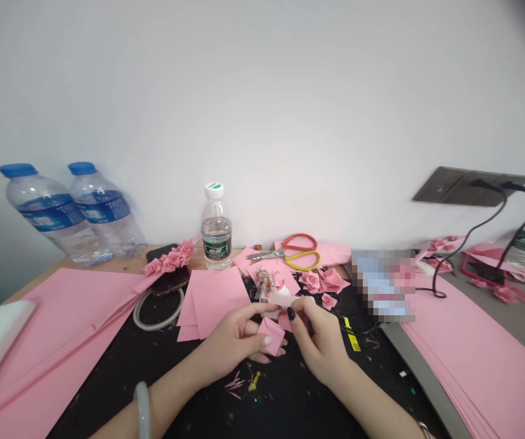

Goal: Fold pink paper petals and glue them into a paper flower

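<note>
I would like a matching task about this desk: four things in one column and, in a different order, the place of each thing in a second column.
Things:
1. Scissors with red and yellow handles
2. Small water bottle
3. Pale bangle
4. Folded pink paper

Places:
A. Held by the left hand
B. Lying on a pink sheet
C. Around the left forearm
D. Standing by the white wall

Pairs: 1-B, 2-D, 3-C, 4-A
</note>
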`<act>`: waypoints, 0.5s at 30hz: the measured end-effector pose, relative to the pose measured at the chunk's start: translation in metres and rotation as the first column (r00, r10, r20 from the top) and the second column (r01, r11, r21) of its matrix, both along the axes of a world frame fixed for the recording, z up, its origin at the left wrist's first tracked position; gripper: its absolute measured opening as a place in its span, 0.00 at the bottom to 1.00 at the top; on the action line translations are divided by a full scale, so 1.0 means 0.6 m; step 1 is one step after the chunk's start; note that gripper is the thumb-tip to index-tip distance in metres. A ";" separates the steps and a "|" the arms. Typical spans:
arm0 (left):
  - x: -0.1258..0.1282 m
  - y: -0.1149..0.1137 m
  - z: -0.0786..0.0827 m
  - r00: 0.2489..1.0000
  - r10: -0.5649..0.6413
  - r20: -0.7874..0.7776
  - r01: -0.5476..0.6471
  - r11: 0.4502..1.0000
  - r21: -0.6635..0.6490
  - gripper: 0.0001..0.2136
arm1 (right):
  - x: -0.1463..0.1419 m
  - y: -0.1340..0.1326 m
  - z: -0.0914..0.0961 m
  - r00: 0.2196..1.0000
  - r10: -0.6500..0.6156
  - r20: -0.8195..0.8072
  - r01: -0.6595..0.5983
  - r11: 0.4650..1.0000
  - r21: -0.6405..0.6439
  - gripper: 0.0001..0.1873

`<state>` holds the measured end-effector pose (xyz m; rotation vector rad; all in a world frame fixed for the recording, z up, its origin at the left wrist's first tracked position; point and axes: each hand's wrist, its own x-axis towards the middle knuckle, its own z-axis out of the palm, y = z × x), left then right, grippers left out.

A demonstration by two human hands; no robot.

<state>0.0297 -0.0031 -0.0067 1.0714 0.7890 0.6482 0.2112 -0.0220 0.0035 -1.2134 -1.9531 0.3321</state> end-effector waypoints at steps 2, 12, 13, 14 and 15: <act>0.001 -0.004 0.000 1.000 -0.006 0.003 0.006 1.000 0.013 0.29 | -0.002 0.000 0.002 0.997 0.049 0.058 -0.046 0.997 -0.058 0.08; 0.003 -0.007 0.004 0.998 -0.058 0.032 0.057 0.998 0.011 0.31 | -0.009 -0.002 0.009 0.965 0.178 0.191 -0.138 0.969 -0.203 0.12; 0.002 -0.007 0.004 0.998 -0.061 0.029 0.061 0.998 0.008 0.31 | -0.010 -0.002 0.008 0.962 0.211 0.173 -0.171 0.960 -0.220 0.13; 0.002 -0.007 0.004 0.998 -0.065 0.023 0.065 0.998 0.004 0.32 | -0.010 -0.002 0.007 0.960 0.239 0.147 -0.201 0.951 -0.236 0.14; 0.002 -0.008 0.004 0.998 -0.065 0.022 0.065 0.998 -0.007 0.32 | -0.011 -0.001 0.005 0.959 0.259 0.112 -0.225 0.942 -0.250 0.15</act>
